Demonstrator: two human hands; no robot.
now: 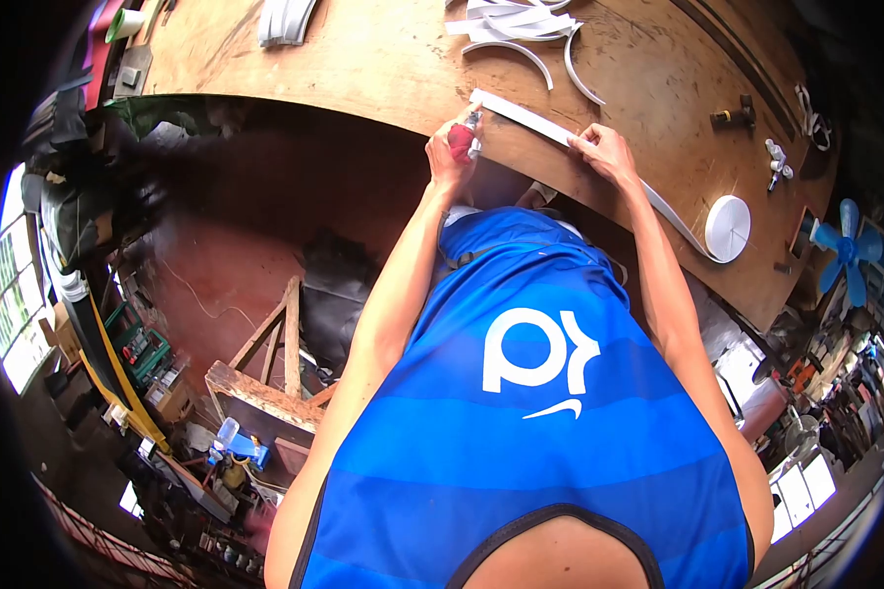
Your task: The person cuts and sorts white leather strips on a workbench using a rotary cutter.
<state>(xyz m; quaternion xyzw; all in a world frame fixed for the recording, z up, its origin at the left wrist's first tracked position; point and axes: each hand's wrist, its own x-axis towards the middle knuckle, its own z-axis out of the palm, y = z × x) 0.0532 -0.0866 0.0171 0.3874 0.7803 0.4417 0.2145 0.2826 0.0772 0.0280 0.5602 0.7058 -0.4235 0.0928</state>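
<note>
A white strip (525, 119) lies along the near edge of the wooden table (363, 69), running right to a white roll (728, 229) that lies flat. Near the strip's left end, my left hand (452, 152) is closed around a small tool with a red part (461, 143); the tool's exact kind is unclear. Farther right, my right hand (604, 152) pinches the strip between thumb and fingers.
Cut white strips (511, 25) lie in a loose pile at the table's far side, with a neater stack (287, 20) to their left. A dark yellow-marked tool (734, 117) and metal pieces (778, 165) lie right. A blue fan (848, 250) stands beyond the right edge.
</note>
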